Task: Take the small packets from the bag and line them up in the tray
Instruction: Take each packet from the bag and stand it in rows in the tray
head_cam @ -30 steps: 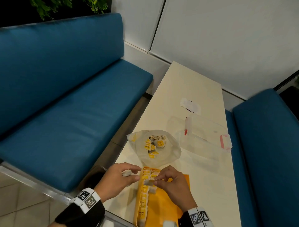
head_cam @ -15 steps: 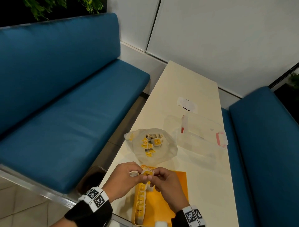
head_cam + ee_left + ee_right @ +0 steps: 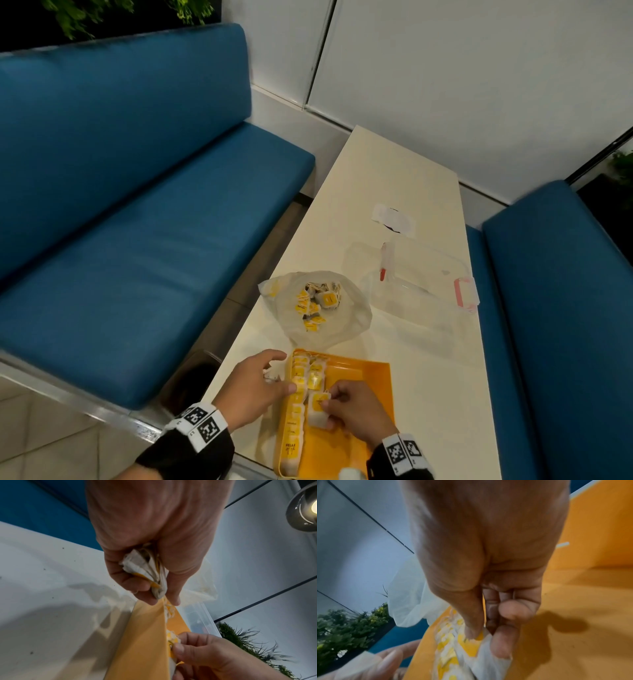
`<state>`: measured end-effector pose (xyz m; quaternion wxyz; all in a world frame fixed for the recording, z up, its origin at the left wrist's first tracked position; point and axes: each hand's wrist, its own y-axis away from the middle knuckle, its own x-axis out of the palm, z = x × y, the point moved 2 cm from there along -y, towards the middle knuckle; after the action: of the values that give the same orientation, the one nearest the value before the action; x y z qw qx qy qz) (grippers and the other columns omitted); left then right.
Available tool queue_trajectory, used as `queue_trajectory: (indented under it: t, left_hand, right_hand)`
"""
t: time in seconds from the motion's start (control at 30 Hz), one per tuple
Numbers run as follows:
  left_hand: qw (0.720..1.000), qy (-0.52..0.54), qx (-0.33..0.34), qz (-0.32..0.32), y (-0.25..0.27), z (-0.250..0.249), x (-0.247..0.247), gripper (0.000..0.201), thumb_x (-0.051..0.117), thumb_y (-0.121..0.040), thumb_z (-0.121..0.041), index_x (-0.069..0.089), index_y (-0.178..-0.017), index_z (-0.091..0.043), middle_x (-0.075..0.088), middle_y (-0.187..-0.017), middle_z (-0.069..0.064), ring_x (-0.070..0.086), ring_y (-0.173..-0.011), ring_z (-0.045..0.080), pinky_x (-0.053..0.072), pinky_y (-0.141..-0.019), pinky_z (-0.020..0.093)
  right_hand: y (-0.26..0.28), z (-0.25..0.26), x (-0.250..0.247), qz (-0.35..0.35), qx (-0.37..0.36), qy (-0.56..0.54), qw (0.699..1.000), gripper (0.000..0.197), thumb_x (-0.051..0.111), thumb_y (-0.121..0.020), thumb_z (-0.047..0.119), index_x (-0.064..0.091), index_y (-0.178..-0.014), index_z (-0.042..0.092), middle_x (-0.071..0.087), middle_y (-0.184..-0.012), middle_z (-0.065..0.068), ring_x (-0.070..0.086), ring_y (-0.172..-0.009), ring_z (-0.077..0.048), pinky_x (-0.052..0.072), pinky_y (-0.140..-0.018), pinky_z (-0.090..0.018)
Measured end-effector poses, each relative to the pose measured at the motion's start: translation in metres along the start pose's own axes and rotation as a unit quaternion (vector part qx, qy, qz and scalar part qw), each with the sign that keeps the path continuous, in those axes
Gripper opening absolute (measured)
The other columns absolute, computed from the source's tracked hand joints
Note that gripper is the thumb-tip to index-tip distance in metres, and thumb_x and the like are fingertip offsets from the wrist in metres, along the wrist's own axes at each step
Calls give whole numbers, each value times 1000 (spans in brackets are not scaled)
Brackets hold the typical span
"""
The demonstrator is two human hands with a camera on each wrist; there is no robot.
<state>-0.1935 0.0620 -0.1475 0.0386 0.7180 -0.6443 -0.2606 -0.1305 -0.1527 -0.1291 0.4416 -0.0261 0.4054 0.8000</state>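
Note:
An orange tray lies at the table's near edge, with a row of white-and-yellow packets along its left wall and a second short row beside it. My right hand pinches one packet low over the tray, thumb on its yellow tag. My left hand hovers at the tray's left rim, its fingers curled round a bunch of packets. Behind the tray sits the open clear plastic bag with several packets inside.
A clear plastic box with pink clips stands right of the bag, and a white paper scrap lies farther back. Blue benches flank the narrow cream table on both sides. The table's left edge runs just beside my left hand.
Both hands met above the tray's far end half a second ago. Now my right hand has come down and nearer with one packet, while my left has drawn back to the tray's left rim.

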Motion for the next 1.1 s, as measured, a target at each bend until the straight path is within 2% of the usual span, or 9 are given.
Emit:
queue_trajectory:
  t: [0.23,0.37,0.53,0.63,0.73,0.8,0.9,1.0,1.1]
  left_hand:
    - [1000,-5,-1,26,4,-5,7,61,83,-84,-27,57,-139,-32,55,-119,-22,50,-102,-7,36,-75,2]
    - [1000,5,4,30,3,-6,5,56,83,-84,-29,58,-134,-37,53,-107,-35,51,-90,-18,45,-83,4]
    - [999,3,1,34,4,-6,4,59,83,-84,-29,58,-138,-33,56,-119,-24,54,-98,-8,38,-76,-1]
    - [999,7,-6,39,4,-4,3,56,83,-84,-30,60,-135,-32,57,-118,-24,59,-110,1,44,-82,7]
    - [996,58,-46,39,7,-9,-5,28,77,-89,-38,69,-115,-34,63,-110,-19,66,-97,11,52,-63,16]
    - [986,138,-68,59,11,-15,-12,19,67,-95,-43,71,-109,-31,72,-106,-5,66,-105,17,50,-68,21]
    - [955,258,-88,118,18,-26,-21,42,41,-101,-59,65,-122,-31,76,-103,10,70,-94,18,53,-74,29]
    - [934,317,-103,130,20,-32,-22,54,26,-101,-64,60,-130,-36,77,-104,7,74,-80,15,55,-58,24]
    - [950,275,-77,129,19,-38,-20,57,19,-100,-67,58,-134,-41,78,-110,0,76,-94,12,57,-68,23]
  right_hand:
    - [-17,-6,13,-48,32,9,998,14,68,-90,8,60,-79,11,66,-64,-9,55,-38,-9,41,-40,-22]
    - [-23,-7,15,-68,42,6,997,14,69,-90,10,59,-81,10,69,-61,-10,61,-43,-16,46,-42,-25]
    - [-29,-7,19,-89,54,-13,994,13,71,-88,10,60,-82,8,71,-70,-14,68,-54,-22,62,-59,-38]
    - [-29,-6,19,-98,60,-28,993,14,73,-86,9,60,-83,8,71,-73,-15,70,-57,-25,63,-65,-45]
    - [-25,-4,13,-127,28,15,991,12,74,-81,17,63,-79,14,73,-73,-8,72,-67,-31,62,-67,-49]
    - [-17,4,7,-145,-10,53,988,8,73,-79,21,65,-77,21,71,-76,-1,70,-73,-22,60,-73,-47]
    - [2,31,6,-139,-91,50,985,11,73,-83,16,69,-77,25,71,-78,4,68,-73,-14,59,-75,-37]
    - [20,65,11,-95,-166,8,981,7,74,-85,20,73,-86,27,73,-86,7,66,-74,-14,57,-73,-29]
    - [31,89,18,-68,-224,4,972,12,76,-83,25,74,-94,30,71,-90,12,62,-75,-6,52,-70,-19]
